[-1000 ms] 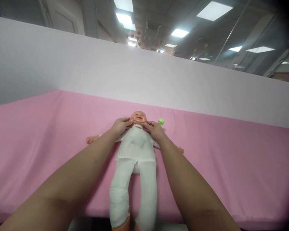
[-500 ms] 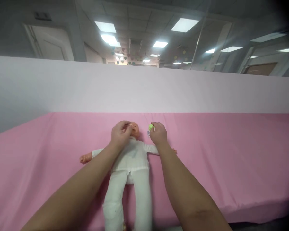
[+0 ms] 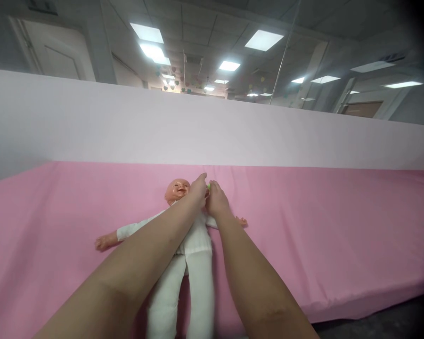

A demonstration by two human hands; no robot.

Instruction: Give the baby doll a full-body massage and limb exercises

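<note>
A baby doll (image 3: pixel 196 240) in white clothes lies on its back on the pink surface. Its head is turned a little, and its arms are spread to the sides. My left hand (image 3: pixel 199 189) reaches across the doll's chest, just right of the head, fingers closed. Close against it is my right hand (image 3: pixel 217 200), its fingers curled as well. Between them shows a sliver of a small green-topped item (image 3: pixel 208 187); the rest of it is hidden by my hands. My left forearm covers part of the doll's chest and arm.
Pink sheeting (image 3: pixel 304 226) covers the padded surface, whose front edge shows at lower right. A white low wall (image 3: pixel 212 132) runs along the back. Beyond it are glass panes, a door (image 3: pixel 56 49) and ceiling lights.
Both hands were at the doll's head. My right hand went to the green-topped item on the right; then my left hand left the head and joined it. The camera view also shifted.
</note>
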